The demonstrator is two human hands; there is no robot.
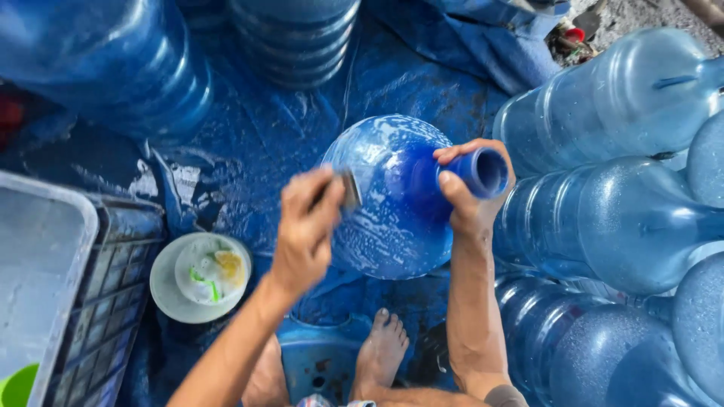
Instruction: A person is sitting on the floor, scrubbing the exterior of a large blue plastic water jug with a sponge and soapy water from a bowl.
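A large blue water jug (392, 200) stands between my feet, soapy on its shoulder, its open neck (486, 172) tilted to the right. My right hand (471, 192) grips that neck. My left hand (305, 226) is closed around a grey scrubbing pad (349, 190) pressed against the jug's left shoulder. My bare foot (381, 350) rests on the wet blue tarp (249, 128) below the jug.
Several blue jugs (611, 218) lie stacked at the right, with more standing at the top left (98, 60) and top middle. A white bowl (200, 277) with soap and scrubbers sits at lower left beside a dark crate (113, 286) and a grey tray (38, 271).
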